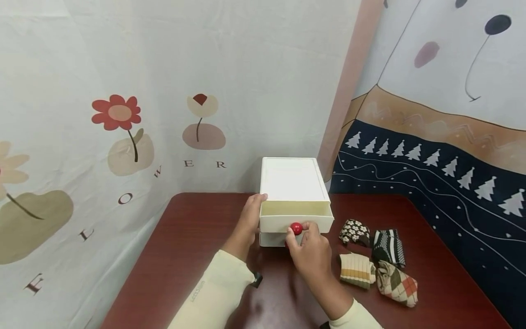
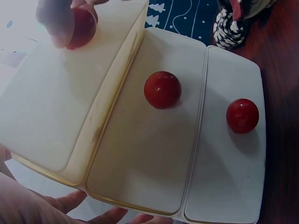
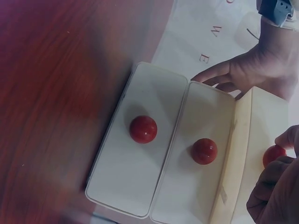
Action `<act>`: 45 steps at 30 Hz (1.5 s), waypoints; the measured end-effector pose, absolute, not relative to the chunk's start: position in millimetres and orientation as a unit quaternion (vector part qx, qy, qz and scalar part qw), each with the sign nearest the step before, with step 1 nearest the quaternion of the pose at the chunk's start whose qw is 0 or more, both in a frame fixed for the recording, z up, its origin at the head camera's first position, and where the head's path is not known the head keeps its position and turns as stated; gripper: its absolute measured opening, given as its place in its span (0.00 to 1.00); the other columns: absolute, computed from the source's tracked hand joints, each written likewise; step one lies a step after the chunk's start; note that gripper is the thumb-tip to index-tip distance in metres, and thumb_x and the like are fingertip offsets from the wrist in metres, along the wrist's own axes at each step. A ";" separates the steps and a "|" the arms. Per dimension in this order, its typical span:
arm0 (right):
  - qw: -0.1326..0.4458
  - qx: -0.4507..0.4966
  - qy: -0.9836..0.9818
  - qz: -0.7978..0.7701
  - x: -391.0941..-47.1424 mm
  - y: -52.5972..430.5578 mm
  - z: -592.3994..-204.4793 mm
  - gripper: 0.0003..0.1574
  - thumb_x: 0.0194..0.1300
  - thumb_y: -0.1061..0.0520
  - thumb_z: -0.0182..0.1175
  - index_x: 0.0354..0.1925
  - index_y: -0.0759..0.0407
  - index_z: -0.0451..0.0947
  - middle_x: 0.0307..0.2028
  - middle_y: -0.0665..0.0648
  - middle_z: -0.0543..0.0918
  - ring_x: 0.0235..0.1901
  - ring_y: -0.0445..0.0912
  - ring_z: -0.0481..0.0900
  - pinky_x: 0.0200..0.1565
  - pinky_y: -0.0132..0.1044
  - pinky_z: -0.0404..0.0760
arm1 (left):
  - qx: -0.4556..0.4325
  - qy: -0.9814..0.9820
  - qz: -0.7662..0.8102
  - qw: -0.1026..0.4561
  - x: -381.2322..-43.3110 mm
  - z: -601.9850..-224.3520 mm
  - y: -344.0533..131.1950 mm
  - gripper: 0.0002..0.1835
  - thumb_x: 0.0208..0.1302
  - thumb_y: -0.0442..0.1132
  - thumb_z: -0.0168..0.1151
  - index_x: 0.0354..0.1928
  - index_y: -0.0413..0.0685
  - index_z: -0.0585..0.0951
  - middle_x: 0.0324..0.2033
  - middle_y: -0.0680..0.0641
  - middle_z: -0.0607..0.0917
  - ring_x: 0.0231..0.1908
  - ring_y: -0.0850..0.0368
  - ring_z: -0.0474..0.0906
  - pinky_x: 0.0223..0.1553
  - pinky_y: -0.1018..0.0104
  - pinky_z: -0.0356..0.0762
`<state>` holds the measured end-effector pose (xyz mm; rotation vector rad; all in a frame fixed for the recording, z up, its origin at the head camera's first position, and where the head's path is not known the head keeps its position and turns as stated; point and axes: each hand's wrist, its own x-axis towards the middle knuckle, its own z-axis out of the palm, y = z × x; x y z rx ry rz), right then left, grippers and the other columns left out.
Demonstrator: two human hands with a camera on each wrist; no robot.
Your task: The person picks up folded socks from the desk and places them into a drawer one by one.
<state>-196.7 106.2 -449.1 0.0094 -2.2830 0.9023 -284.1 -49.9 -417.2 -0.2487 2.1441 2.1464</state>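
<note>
A small white drawer box (image 1: 292, 178) stands at the back of the table, with its top drawer (image 1: 273, 224) pulled partway out. My right hand (image 1: 313, 252) pinches the red round knob (image 1: 296, 228) on that drawer between thumb and fingers. Against the box's left side rests my left hand (image 1: 246, 220), its fingers fairly straight along the wall and its thumb near the top edge. Below, the middle drawer (image 2: 140, 154) and the bottom drawer (image 2: 224, 177) sit pushed in. Each carries a red knob, one in the middle (image 2: 162, 89) and one at the bottom (image 2: 242, 115).
Right of the box lie several rolled fabric bundles resembling socks: floral (image 1: 355, 232), black-and-white striped (image 1: 388, 246), cream with yellow bands (image 1: 356, 270) and argyle (image 1: 397, 284). A printed cloth (image 1: 246, 91) hangs behind the dark red table (image 1: 197, 237).
</note>
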 end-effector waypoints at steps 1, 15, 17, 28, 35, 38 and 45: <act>0.341 0.006 -0.876 0.341 -194.6 106.6 -449.6 0.19 0.64 0.52 0.76 0.41 0.64 0.80 0.12 0.47 0.67 0.14 0.36 0.60 0.18 0.32 0.60 | -0.081 0.703 0.705 0.050 -284.6 -417.6 -50.1 0.38 0.75 0.61 0.52 0.80 0.49 0.67 0.64 0.34 0.79 0.57 0.42 0.78 0.51 0.46 0.76; 0.392 0.029 -0.868 0.303 -170.8 107.8 -455.0 0.18 0.57 0.54 0.78 0.37 0.59 0.80 0.14 0.40 0.62 0.16 0.29 0.52 0.19 0.27 0.58 | -0.061 0.710 0.701 0.030 -288.7 -421.1 -51.5 0.38 0.77 0.58 0.51 0.79 0.43 0.67 0.66 0.33 0.78 0.61 0.41 0.77 0.66 0.42 0.75; 0.398 0.035 -0.867 0.297 -168.9 108.1 -455.5 0.18 0.56 0.54 0.79 0.37 0.59 0.80 0.14 0.40 0.62 0.16 0.29 0.52 0.19 0.27 0.58 | -0.057 0.711 0.701 0.029 -288.5 -421.8 -52.2 0.38 0.77 0.58 0.51 0.79 0.42 0.66 0.66 0.33 0.78 0.61 0.40 0.77 0.68 0.40 0.73; 0.449 0.123 -0.837 0.289 -158.0 138.9 -451.4 0.31 0.70 0.32 0.72 0.35 0.59 0.84 0.14 0.42 0.67 0.19 0.25 0.56 0.20 0.24 0.62 | -0.056 0.709 0.701 0.043 -288.1 -422.4 -53.8 0.38 0.78 0.60 0.50 0.80 0.45 0.65 0.67 0.33 0.78 0.63 0.39 0.77 0.61 0.39 0.75; 0.338 0.166 -0.886 0.272 -145.1 183.0 -442.3 0.21 0.52 0.53 0.87 0.27 0.48 0.80 0.16 0.35 0.65 0.21 0.23 0.57 0.25 0.24 0.69 | -0.053 0.707 0.704 0.043 -288.6 -422.0 -52.5 0.38 0.78 0.59 0.50 0.80 0.44 0.64 0.69 0.32 0.76 0.66 0.37 0.75 0.68 0.32 0.71; 0.252 0.105 -0.928 0.254 -143.9 201.0 -436.8 0.20 0.52 0.56 0.87 0.29 0.48 0.82 0.18 0.37 0.69 0.21 0.28 0.63 0.27 0.29 0.70 | -0.049 0.709 0.703 0.041 -289.3 -421.8 -52.6 0.38 0.79 0.59 0.50 0.80 0.43 0.63 0.69 0.31 0.76 0.67 0.37 0.74 0.70 0.30 0.69; 0.058 -0.033 -0.966 0.251 -156.9 242.6 -435.4 0.29 0.61 0.48 0.81 0.52 0.63 0.83 0.44 0.61 0.88 0.44 0.56 0.86 0.44 0.54 0.83 | -0.047 0.716 0.695 0.044 -289.9 -422.6 -53.9 0.39 0.79 0.60 0.49 0.81 0.43 0.63 0.69 0.32 0.76 0.66 0.37 0.76 0.68 0.36 0.73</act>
